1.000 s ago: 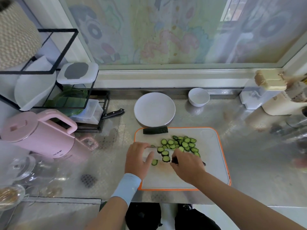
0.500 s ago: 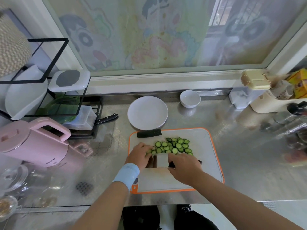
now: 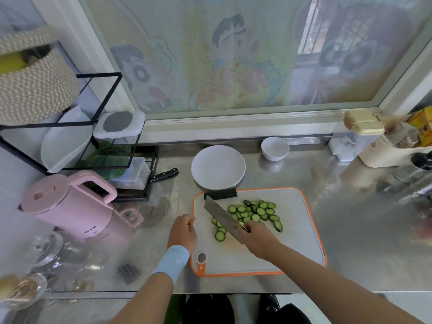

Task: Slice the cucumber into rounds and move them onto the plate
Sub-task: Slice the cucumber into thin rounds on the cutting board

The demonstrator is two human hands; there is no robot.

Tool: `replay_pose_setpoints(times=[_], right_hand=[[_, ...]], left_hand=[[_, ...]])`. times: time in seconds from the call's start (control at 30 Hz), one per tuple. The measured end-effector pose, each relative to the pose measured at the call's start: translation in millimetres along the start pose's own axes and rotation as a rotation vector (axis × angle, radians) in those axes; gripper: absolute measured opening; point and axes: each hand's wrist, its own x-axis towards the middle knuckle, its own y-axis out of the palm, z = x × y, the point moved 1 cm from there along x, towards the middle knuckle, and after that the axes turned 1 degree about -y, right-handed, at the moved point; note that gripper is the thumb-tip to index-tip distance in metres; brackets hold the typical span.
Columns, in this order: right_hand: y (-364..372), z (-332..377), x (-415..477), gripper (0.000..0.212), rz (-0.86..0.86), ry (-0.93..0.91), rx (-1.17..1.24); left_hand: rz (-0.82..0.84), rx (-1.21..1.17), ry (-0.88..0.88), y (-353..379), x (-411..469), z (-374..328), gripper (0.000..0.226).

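Cucumber rounds (image 3: 253, 212) lie heaped on the board (image 3: 299, 230), the plate (image 3: 218, 167) bare beyond. The knife (image 3: 223, 217) is gripped by the right hand (image 3: 258, 239); the left hand (image 3: 183, 232), loosely curled, holds nothing. The blade should be slid flat beneath the rounds.

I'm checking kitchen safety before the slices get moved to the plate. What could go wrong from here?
1. The right hand holds the cleaver tilted over the cucumber slices, with the left hand close by; a sweep could nick its fingers.
2. The plate sits behind the cutting board, so slices may roll off on the way.
3. The uncut cucumber piece rests at the board's far edge and might get knocked off.
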Motion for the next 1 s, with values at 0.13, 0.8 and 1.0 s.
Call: replay_pose_setpoints(times=[0.13, 0.8, 1.0], right_hand=[[44.3, 0.3, -1.1, 0.027, 0.029, 0.024, 0.139], [26.2, -32.3, -30.8, 0.020, -0.260, 0.219, -0.051], [-5.5, -43.4, -26.0, 0.017, -0.265, 0.225, -0.017]], left_hand=[[0.176, 0.108, 0.005, 4.8, -5.1, 4.6, 0.033], [0.424, 0.176, 0.186, 23.7, -8.5, -18.6, 0.036], [0.403, 0.250, 0.160, 39.7, 12.4, -50.9, 0.048]])
